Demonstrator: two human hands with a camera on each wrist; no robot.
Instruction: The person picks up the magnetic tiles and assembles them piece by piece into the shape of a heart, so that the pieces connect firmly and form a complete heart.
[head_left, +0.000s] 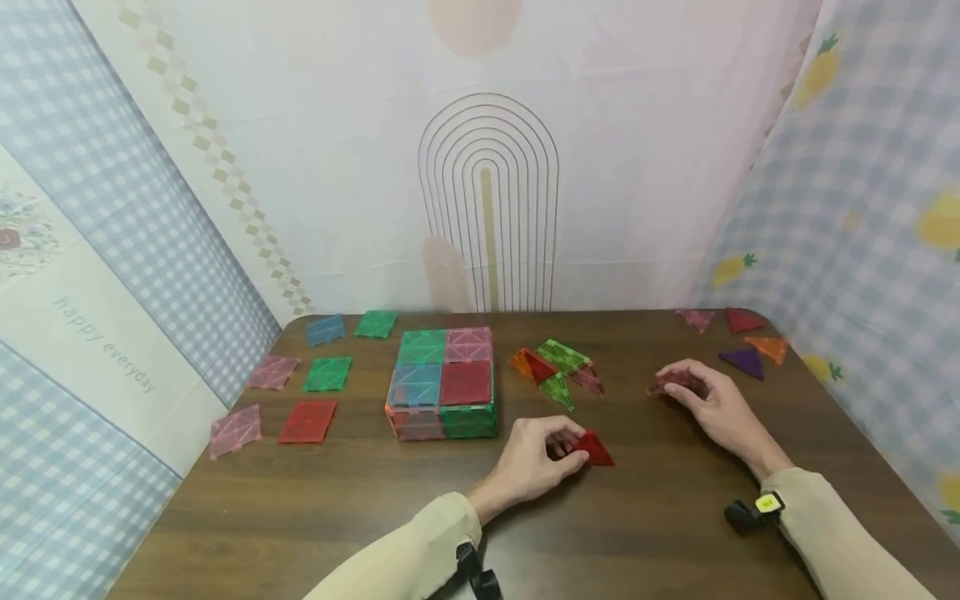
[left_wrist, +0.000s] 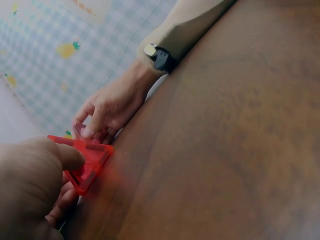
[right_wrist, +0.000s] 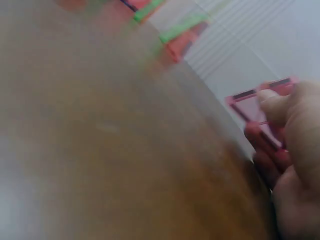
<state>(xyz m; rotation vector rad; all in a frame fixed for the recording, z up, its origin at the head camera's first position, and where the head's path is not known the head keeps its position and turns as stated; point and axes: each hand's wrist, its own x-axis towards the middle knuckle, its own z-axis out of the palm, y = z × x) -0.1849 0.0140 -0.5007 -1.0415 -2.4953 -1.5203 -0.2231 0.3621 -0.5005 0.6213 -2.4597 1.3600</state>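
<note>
My left hand (head_left: 536, 458) pinches a red triangle tile (head_left: 594, 448) at the table's front middle; the left wrist view shows the same red triangle tile (left_wrist: 86, 161) under my thumb. Further right, my right hand (head_left: 705, 400) curls its fingers round a pink triangle tile (head_left: 670, 382), seen close as a pink triangle tile (right_wrist: 257, 107) in the right wrist view. A low box of square tiles (head_left: 442, 383) in green, pink, blue and red stands left of my left hand.
A small cluster of orange, green and pink triangles (head_left: 558, 371) lies behind my hands. Several flat squares (head_left: 307, 421) lie at the left. Loose triangles (head_left: 742, 360) sit at the far right corner. Patterned cloth walls enclose the brown table (head_left: 300, 517).
</note>
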